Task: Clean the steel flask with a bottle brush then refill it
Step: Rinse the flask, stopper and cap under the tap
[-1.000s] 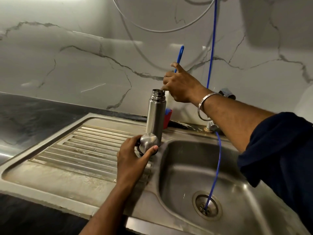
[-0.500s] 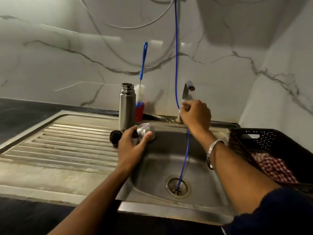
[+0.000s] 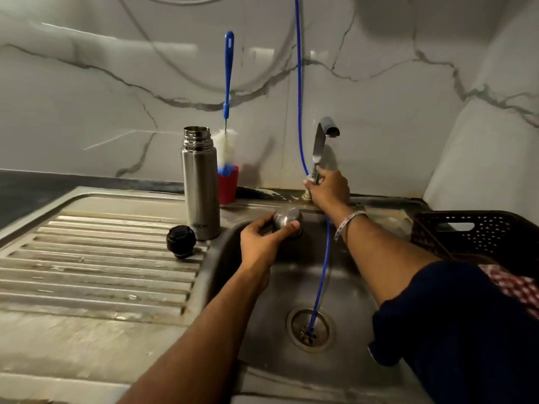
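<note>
The open steel flask (image 3: 200, 185) stands upright on the drainboard beside the basin. Its black stopper (image 3: 180, 241) lies in front of it on the ribs. Behind the flask a blue-handled bottle brush (image 3: 228, 83) stands bristles down in a red cup (image 3: 228, 185). My left hand (image 3: 264, 243) grips the flask's steel cap (image 3: 287, 218) over the basin's left edge. My right hand (image 3: 328, 190) grips the handle at the base of the tap (image 3: 320, 144). No water runs from the spout.
The steel sink basin (image 3: 277, 290) has a drain (image 3: 310, 328) with a thin blue hose (image 3: 299, 97) hanging into it from above. A black perforated crate (image 3: 466, 231) with a red checked cloth (image 3: 513, 284) sits at the right. The ribbed drainboard (image 3: 87, 272) spreads left.
My right hand left the brush and dropped to the tap's handle. My left hand carried the steel cap right, off the drainboard to over the basin, leaving the black stopper behind.
</note>
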